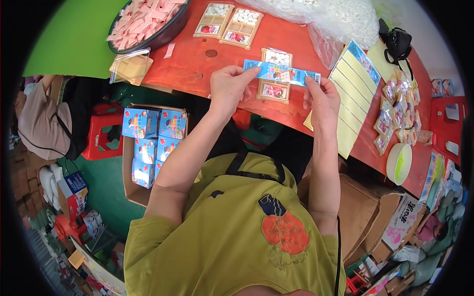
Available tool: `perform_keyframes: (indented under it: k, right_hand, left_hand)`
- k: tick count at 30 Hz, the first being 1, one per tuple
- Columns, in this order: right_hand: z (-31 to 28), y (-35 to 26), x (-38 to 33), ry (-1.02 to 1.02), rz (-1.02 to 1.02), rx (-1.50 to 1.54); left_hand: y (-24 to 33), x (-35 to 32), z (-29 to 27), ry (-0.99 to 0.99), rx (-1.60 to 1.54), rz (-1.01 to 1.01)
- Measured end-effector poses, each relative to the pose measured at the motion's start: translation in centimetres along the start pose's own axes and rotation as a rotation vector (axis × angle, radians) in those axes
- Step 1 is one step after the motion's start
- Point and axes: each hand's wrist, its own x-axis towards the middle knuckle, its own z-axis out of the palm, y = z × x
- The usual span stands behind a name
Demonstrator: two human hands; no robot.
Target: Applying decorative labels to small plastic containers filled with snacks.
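A long blue printed strip, like a paper label, is stretched level between my two hands above the red table. My left hand pinches its left end between thumb and fingers. The right end is held the same way by my right hand. Directly under the strip lies a tan tray with white pieces in its far part and a small red-and-white packet in its near part. The strip hides the tray's middle, and I cannot tell whether it touches the tray.
Two similar trays lie farther back, near a dark basin of pink packets. To the right are a yellow sheet, several small packets and a pale bowl. A carton of blue boxes stands below left.
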Motion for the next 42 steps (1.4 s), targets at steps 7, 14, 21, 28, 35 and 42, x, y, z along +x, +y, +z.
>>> perform_keyframes:
  k: [7,14,21,28,35,42]
  right_hand:
    - [1.0,0.6,0.5,0.075,-0.019,-0.413]
    - [0.2,3.0,0.9,0.092,-0.264,-0.827]
    - [0.4,3.3,-3.7,-0.023,-0.362,-0.876]
    - [0.3,4.2,-5.8,-0.055,-0.469,-0.925]
    - [0.1,4.8,-6.6,-0.033,-0.387,-0.691]
    - [-0.9,4.6,-8.0,-0.131,-0.076,-0.027]
  left_hand:
    - [-0.3,0.0,1.0,0.104,0.267,0.066]
    - [-1.8,0.4,1.1,0.191,0.783,0.492]
    - [-2.3,-4.7,-1.5,0.187,0.863,0.477]
    - [-6.2,-7.3,-2.5,0.060,-0.221,-0.221]
    - [-7.3,-7.4,-2.2,-0.085,-0.560,-0.271]
    - [-5.2,-8.6,-2.0,-0.212,-0.668,-0.191]
